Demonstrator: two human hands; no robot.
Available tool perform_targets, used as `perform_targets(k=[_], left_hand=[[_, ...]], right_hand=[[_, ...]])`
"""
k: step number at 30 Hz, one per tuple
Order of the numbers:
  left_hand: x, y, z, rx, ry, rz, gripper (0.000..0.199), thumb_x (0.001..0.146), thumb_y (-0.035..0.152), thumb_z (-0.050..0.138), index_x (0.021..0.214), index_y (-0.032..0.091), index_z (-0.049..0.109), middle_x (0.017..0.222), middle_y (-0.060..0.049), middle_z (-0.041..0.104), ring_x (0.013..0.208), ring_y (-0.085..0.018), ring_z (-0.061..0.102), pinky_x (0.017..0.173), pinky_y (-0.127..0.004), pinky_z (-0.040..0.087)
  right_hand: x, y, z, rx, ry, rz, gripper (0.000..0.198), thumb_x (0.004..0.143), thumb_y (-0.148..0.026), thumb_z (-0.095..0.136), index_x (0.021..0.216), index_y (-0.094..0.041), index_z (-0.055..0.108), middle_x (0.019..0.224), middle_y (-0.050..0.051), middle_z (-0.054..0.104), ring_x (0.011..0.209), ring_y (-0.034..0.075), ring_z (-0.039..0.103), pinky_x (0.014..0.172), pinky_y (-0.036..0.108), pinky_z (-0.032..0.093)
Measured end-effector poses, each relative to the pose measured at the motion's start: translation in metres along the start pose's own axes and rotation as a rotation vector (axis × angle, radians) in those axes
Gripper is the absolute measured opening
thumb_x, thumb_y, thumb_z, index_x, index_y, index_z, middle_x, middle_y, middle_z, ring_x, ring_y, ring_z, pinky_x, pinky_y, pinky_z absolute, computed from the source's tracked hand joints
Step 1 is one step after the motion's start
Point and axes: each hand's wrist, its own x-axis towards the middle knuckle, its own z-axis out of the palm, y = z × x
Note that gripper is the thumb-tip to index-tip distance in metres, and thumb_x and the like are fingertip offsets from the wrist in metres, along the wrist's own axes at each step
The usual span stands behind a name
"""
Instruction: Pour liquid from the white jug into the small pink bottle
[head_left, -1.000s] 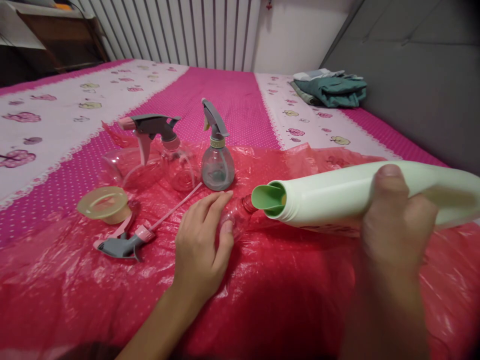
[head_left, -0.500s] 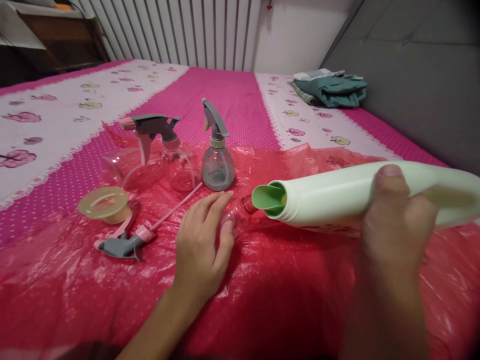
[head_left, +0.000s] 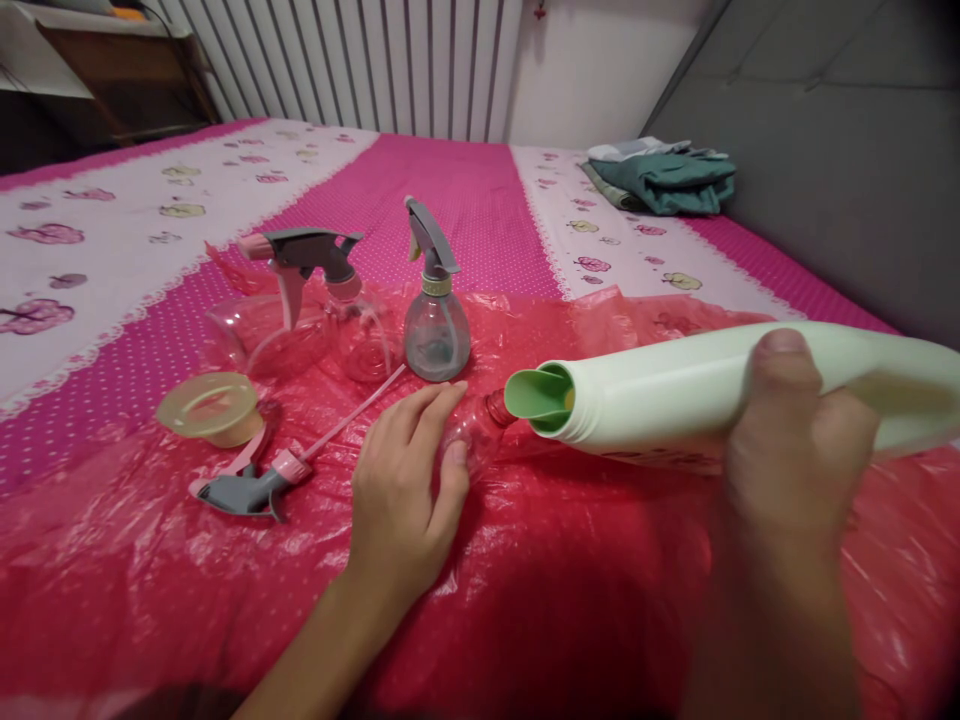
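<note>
My left hand (head_left: 409,480) is wrapped round a small clear bottle (head_left: 480,435), tilted so its open neck leans to the right. In my right hand (head_left: 799,440) is a large pale green jug (head_left: 675,385) by its handle, tipped almost level. The jug's green spout (head_left: 536,393) lies right at the bottle's mouth; whether they touch I cannot tell, and no stream of liquid shows. Left of my left hand lies a loose grey and pink spray head (head_left: 251,488) with its pink tube. Beside it is a pale yellow funnel (head_left: 208,408).
Behind stand a round spray bottle (head_left: 436,335) with a grey trigger and a clear spray bottle (head_left: 367,340) with a grey and pink trigger. Red plastic sheeting (head_left: 570,590) covers the near part of the patterned bed (head_left: 457,210). Folded clothes (head_left: 667,180) lie at the back right.
</note>
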Motion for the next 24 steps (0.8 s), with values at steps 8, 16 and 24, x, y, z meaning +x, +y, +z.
perform_targets(k=[8,16,24], left_hand=[[0.0005,-0.0005,0.0003,0.003,0.002,-0.005,0.04,0.114,0.032,0.04,0.148,0.021,0.059,0.142,-0.012,0.07,0.131,-0.03,0.065,0.111,-0.051,0.052],[-0.0003,-0.0012,0.0008,0.003,0.002,-0.002,0.04,0.114,0.032,0.039,0.148,0.023,0.058,0.142,-0.012,0.069,0.132,-0.03,0.065,0.111,-0.051,0.052],[0.0001,-0.0008,0.0007,-0.002,0.0,-0.011,0.04,0.114,0.031,0.04,0.148,0.023,0.059,0.142,-0.012,0.069,0.131,-0.031,0.065,0.111,-0.052,0.052]], right_hand=[[0.0008,0.0016,0.0009,0.007,0.018,0.007,0.075,0.076,-0.089,0.053,0.094,-0.017,0.066,0.091,0.012,0.069,0.093,0.03,0.066,0.082,0.048,0.05],[0.0014,0.0015,0.0018,-0.001,0.016,-0.001,0.075,0.076,-0.088,0.052,0.094,-0.017,0.066,0.09,0.012,0.069,0.092,0.03,0.065,0.082,0.048,0.05],[0.0007,0.0012,-0.0005,-0.008,0.021,0.004,0.076,0.075,-0.09,0.051,0.092,-0.018,0.066,0.091,0.013,0.069,0.093,0.031,0.066,0.082,0.049,0.05]])
